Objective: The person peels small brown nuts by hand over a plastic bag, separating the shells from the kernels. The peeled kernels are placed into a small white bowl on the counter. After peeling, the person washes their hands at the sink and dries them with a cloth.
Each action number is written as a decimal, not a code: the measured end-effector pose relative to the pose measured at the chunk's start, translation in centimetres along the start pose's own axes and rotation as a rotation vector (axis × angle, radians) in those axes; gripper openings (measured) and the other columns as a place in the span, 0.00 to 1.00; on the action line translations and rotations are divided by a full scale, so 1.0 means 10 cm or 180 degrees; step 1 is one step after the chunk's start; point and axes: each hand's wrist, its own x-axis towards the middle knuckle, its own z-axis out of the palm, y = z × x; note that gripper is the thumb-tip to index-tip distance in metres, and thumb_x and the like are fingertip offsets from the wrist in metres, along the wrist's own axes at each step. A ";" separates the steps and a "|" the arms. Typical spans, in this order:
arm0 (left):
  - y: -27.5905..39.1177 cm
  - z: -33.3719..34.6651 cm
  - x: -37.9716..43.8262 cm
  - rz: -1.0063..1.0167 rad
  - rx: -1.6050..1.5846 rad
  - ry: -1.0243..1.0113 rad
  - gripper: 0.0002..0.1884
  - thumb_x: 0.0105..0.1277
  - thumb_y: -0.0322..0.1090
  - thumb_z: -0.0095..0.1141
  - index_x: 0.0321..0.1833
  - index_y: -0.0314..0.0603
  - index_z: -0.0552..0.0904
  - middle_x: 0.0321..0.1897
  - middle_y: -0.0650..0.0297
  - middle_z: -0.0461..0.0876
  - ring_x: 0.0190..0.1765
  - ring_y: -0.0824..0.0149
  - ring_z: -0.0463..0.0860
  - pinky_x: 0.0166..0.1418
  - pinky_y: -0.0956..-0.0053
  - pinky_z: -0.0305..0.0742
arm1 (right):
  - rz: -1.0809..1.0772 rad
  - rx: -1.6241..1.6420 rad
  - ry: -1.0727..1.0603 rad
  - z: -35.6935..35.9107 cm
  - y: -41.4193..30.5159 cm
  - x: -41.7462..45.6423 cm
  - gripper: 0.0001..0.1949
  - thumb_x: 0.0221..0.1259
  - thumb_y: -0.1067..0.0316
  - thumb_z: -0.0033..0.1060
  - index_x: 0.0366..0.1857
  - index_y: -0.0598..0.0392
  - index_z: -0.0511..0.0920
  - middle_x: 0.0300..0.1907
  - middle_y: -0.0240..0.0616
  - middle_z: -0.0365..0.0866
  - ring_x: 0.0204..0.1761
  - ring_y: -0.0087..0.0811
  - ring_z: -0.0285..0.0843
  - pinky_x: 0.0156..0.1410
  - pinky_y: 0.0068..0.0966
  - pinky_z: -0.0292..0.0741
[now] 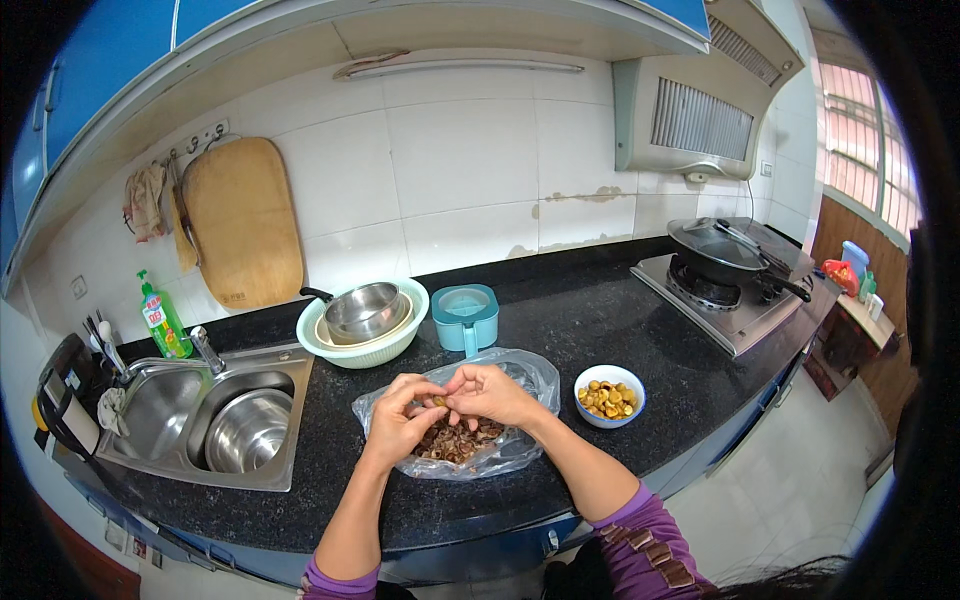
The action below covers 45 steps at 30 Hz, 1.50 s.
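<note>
Both of my hands meet over a clear plastic bag that lies spread on the black countertop. Between the fingertips of my left hand and my right hand is a small yellowish nut, partly hidden by the fingers. Brown shell pieces are heaped on the bag just under my hands. To the right of the bag stands a white bowl with a blue rim, holding peeled yellow nuts, which look like chestnuts.
Behind the bag stand a teal lidded container and a green basin with a steel pan inside. A double sink with a steel pot is on the left. A lidded wok sits on the gas stove at right.
</note>
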 end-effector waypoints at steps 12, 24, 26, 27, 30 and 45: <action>-0.08 0.05 -0.02 -0.0643 -0.0861 0.0221 0.09 0.58 0.26 0.54 0.40 0.30 0.76 0.33 0.61 0.79 0.36 0.74 0.78 0.39 0.82 0.74 | -0.0927 -0.2006 0.0745 0.18 0.06 -0.02 0.14 0.46 0.71 0.60 0.35 0.62 0.66 0.23 0.36 0.76 0.27 0.22 0.76 0.30 0.19 0.74; -0.04 0.07 -0.02 -0.0610 -0.0619 0.0305 0.06 0.58 0.24 0.53 0.37 0.32 0.77 0.31 0.64 0.79 0.33 0.78 0.76 0.36 0.84 0.72 | -0.1760 -0.3263 0.1107 0.26 0.16 0.00 0.12 0.46 0.72 0.54 0.33 0.60 0.64 0.23 0.49 0.74 0.26 0.48 0.76 0.27 0.35 0.72; -0.05 0.07 -0.02 -0.0592 -0.0566 0.0262 0.05 0.58 0.24 0.53 0.37 0.32 0.77 0.31 0.64 0.79 0.32 0.78 0.76 0.35 0.84 0.72 | -0.1785 -0.3269 0.1038 0.25 0.15 0.00 0.12 0.46 0.72 0.54 0.32 0.60 0.64 0.23 0.50 0.74 0.26 0.49 0.75 0.27 0.36 0.72; -0.05 0.08 -0.02 -0.0582 -0.0526 0.0282 0.05 0.58 0.23 0.53 0.37 0.31 0.77 0.30 0.63 0.79 0.33 0.77 0.77 0.36 0.84 0.72 | -0.1785 -0.3289 0.1040 0.25 0.15 0.00 0.11 0.46 0.71 0.54 0.32 0.60 0.63 0.23 0.50 0.74 0.26 0.50 0.74 0.27 0.37 0.72; -0.07 0.12 -0.03 -0.0568 -0.0439 0.0362 0.05 0.58 0.22 0.53 0.37 0.29 0.76 0.29 0.62 0.79 0.33 0.76 0.78 0.37 0.83 0.73 | -0.1790 -0.3339 0.1026 0.25 0.14 0.00 0.11 0.47 0.72 0.52 0.31 0.59 0.62 0.23 0.51 0.74 0.26 0.52 0.73 0.26 0.39 0.71; -0.13 0.26 -0.04 -0.1013 -0.0891 0.1004 0.04 0.55 0.21 0.54 0.33 0.29 0.75 0.29 0.59 0.79 0.31 0.75 0.78 0.34 0.84 0.73 | -0.1694 -0.3105 0.1085 0.23 0.25 0.05 0.08 0.48 0.75 0.49 0.30 0.59 0.62 0.23 0.51 0.74 0.27 0.54 0.73 0.28 0.42 0.70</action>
